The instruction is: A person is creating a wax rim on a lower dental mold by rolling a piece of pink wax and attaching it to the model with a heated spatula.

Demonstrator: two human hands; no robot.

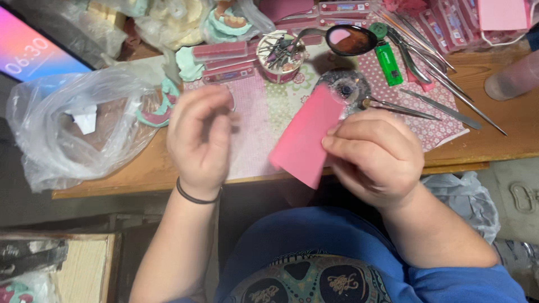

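My right hand (375, 154) pinches a flat pink sheet (306, 137), which stands tilted above the front edge of the wooden table (505, 140). Just left of the sheet my left hand (201, 134) hovers, blurred, fingers loosely curled and apart with nothing in them. It wears a dark band on the wrist. A patterned pink mat (264, 120) lies on the table under both hands.
A crumpled clear plastic bag (73, 132) lies at the left. Behind the hands are pink boxes (224, 59), a round tub of burs (279, 56), a green lighter (388, 63), pliers and thin metal tools (432, 64), dental casts (224, 19) and a lit screen (31, 47).
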